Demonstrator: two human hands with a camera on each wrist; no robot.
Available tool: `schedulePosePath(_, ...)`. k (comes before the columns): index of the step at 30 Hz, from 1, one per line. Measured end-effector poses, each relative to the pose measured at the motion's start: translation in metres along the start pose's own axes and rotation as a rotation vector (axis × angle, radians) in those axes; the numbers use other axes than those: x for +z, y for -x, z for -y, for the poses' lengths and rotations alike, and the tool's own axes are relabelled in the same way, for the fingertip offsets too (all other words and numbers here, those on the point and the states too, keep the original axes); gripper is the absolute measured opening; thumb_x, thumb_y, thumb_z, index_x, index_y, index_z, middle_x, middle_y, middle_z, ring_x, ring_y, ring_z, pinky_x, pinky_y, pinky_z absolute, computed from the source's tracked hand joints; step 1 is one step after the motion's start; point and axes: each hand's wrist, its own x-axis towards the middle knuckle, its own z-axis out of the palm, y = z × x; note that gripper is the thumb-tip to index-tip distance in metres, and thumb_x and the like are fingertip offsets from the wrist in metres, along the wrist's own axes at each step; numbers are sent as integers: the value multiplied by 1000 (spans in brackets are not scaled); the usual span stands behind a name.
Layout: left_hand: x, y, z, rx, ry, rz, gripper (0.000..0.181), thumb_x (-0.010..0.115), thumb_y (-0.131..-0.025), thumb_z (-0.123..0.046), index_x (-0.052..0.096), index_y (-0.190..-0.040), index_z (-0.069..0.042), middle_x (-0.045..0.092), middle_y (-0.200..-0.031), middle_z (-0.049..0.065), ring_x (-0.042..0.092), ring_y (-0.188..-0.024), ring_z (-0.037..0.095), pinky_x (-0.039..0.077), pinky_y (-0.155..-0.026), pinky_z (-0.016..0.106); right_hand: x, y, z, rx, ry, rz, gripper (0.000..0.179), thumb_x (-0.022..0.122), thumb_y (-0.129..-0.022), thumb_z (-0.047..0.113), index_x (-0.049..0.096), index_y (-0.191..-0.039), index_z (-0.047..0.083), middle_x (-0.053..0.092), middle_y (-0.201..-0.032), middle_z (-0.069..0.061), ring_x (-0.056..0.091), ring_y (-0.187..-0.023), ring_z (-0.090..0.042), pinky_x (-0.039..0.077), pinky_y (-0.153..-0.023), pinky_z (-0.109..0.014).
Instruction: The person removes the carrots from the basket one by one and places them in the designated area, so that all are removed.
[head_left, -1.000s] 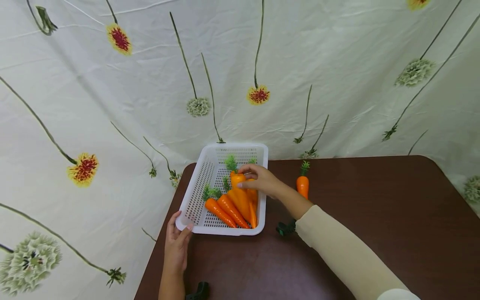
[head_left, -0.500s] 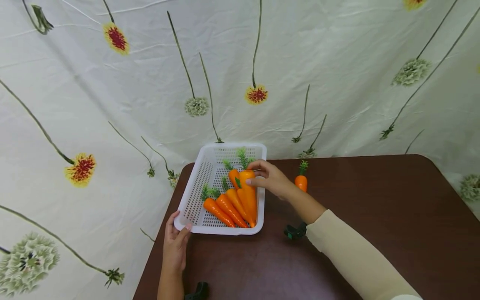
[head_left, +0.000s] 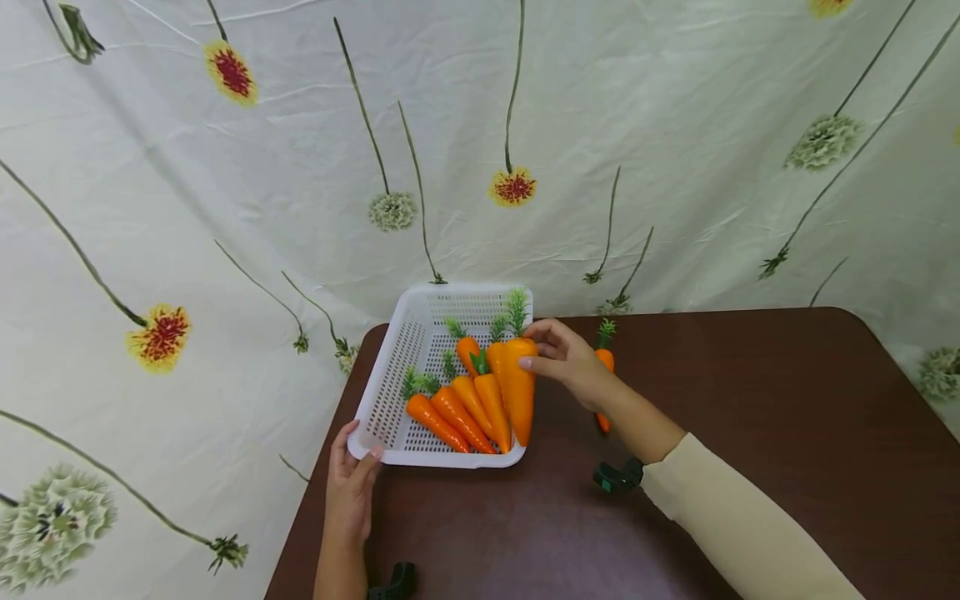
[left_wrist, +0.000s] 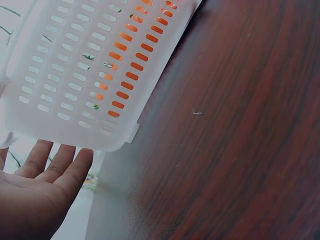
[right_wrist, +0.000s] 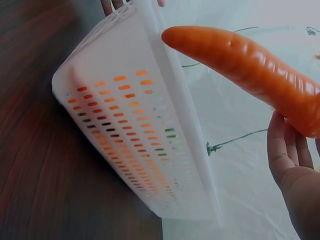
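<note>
My right hand [head_left: 566, 362] grips a thick orange carrot [head_left: 520, 387] near its leafy top, at the right rim of a white plastic basket [head_left: 382, 457]. In the right wrist view this carrot [right_wrist: 245, 65] is above the rim, its tip pointing over the basket, with fingers under its thick end. My left hand [head_left: 352, 483] holds the basket's near left corner, thumb on the rim; in the left wrist view its fingers [left_wrist: 75, 172] reach under the edge. Several carrots [head_left: 450, 421] with green tops lie side by side inside the basket.
Another carrot [head_left: 606, 362] lies on the dark brown table [head_left: 757, 433], partly hidden behind the right forearm. A white cloth with printed flowers [head_left: 600, 108] hangs behind and to the left of the table. Black straps sit at both wrists.
My right hand has lifted the thick carrot from among the others and moved it right to the basket's edge, uncovering the carrots beneath. My left hand stays on the corner.
</note>
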Motion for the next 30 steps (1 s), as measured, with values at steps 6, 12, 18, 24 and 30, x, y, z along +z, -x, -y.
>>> schedulePosePath(6,0,-1,-1,-5,-8,2,60,59,-102,-11,31,-154,-20,43,-155,8,55,-130,20,53,-96,17,-13,11,-5,37,16,-32,41,67,-95,7,48,-131,2,55,-123,-3,63,-109,-13,55,-90,-27)
schedulePosePath(12,1,-1,0,-3,-17,5,59,58,-102,-10,31,-154,-20,43,-155,8,56,-129,20,53,-96,17,-31,26,-11,63,38,-77,41,66,-97,10,48,-133,4,54,-125,-2,63,-106,-12,55,-89,-26)
schedulePosePath(18,1,-1,0,-4,-10,4,60,59,-102,-11,31,-154,-20,43,-155,8,56,-130,20,53,-96,17,-47,37,-18,61,6,-107,36,63,-98,7,48,-130,5,56,-123,1,64,-105,-10,55,-86,-23)
schedulePosePath(24,0,-1,0,-6,-13,0,60,60,-101,-14,31,-154,-21,43,-155,9,56,-129,18,52,-96,16,-61,50,-25,66,16,-137,33,63,-99,8,50,-129,8,59,-119,4,65,-103,-9,55,-87,-24)
schedulePosePath(30,0,-1,1,8,-1,10,59,59,-102,-10,31,-153,-18,45,-153,6,57,-129,18,53,-96,17,-74,63,-35,74,26,-171,30,62,-100,9,51,-128,9,59,-120,6,64,-104,-7,55,-87,-23)
